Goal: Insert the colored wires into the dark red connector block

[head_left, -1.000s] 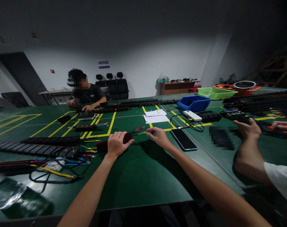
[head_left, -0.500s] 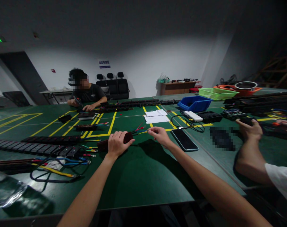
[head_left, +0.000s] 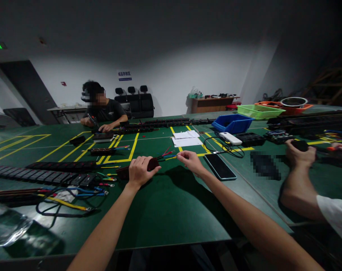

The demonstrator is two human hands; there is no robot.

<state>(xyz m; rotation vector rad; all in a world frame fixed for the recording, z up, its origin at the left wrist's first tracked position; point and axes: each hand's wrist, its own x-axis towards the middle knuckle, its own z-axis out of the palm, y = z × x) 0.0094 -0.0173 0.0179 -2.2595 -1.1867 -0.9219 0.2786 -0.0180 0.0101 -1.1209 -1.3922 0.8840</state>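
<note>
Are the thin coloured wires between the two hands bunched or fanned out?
Fanned out: the thin red wire angles away from the thin blue wire and thin yellow wire, near the right hand.

A: ok, where's your phone (head_left: 220,166) on that worktable (head_left: 148,226)?

B: Just right of your right hand (head_left: 190,162). The power bank (head_left: 230,138) is beyond it, charging cable (head_left: 225,151) looped between them. Your papers (head_left: 187,138) lie past both hands, left of the power bank.

A: and further back?

B: You've got a parts bin (head_left: 233,123) behind the power bank, a basket (head_left: 259,112) to its right.

A: your left side?

B: Module strips (head_left: 43,176) run off left of your left hand (head_left: 141,171), wire leads (head_left: 83,195) nearer you. Vehicle seats (head_left: 135,103) stand behind the table, tbh right of the person (head_left: 108,113) opposite.
</note>
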